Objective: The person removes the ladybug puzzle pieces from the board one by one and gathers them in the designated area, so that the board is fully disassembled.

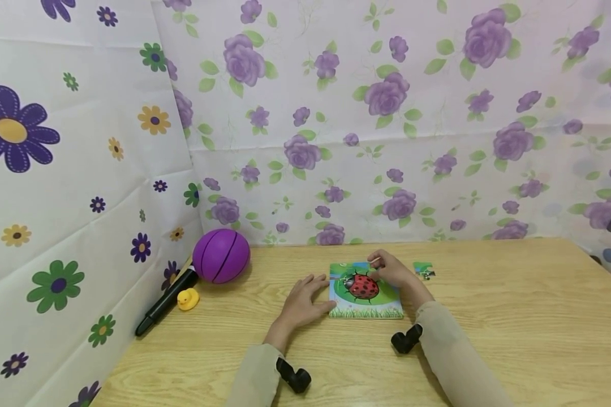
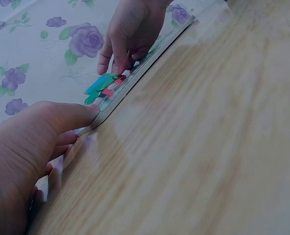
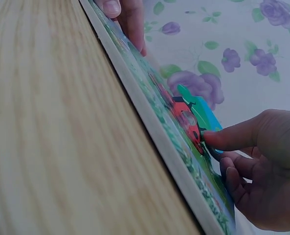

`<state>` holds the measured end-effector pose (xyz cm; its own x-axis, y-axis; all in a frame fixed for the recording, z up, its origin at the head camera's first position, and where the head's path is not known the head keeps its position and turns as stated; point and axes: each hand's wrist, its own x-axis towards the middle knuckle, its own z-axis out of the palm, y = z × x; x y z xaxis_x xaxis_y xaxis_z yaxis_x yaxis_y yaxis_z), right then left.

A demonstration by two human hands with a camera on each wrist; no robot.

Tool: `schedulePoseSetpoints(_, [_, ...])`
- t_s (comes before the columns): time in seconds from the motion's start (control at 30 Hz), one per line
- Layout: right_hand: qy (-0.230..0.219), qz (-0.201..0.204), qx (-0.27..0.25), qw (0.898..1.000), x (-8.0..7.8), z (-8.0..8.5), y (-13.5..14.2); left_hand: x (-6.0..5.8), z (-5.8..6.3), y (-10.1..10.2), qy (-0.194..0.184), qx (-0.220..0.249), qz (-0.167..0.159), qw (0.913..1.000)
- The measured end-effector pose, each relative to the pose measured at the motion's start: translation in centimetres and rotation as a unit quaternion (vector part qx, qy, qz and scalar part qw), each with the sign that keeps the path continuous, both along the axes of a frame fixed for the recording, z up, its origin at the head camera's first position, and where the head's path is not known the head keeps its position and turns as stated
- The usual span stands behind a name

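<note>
A flat square ladybug jigsaw puzzle (image 1: 369,313) lies on the table with a red, black-spotted ladybug on a green leaf. Over its upper right part, my right hand (image 1: 391,271) pinches a puzzle piece (image 3: 208,115) between thumb and fingers. That piece, green and blue with part of the ladybug, stands tilted up from the board in both wrist views. At the puzzle's left edge rests my left hand (image 1: 301,304), its thumb (image 2: 81,116) touching the corner and its fingers extended. Another green puzzle piece (image 1: 424,269) lies on the table to the right of the board.
To the left are a purple ball (image 1: 221,256), a small yellow rubber duck (image 1: 188,299) and a long black cylindrical object (image 1: 165,302) near the side wall. Flowered cloth (image 1: 336,113) hangs behind the wooden table (image 1: 514,328).
</note>
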<state>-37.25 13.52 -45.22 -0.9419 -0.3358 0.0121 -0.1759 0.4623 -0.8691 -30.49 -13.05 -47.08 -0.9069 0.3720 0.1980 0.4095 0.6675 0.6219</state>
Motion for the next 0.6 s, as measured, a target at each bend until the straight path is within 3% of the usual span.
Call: schedulePoseSetpoints(0.6, [-0.030,0.032,0.035,0.998,0.57,0.74,0.00,0.00,-0.05,0.01,0.002,-0.002,-0.001,1.0000])
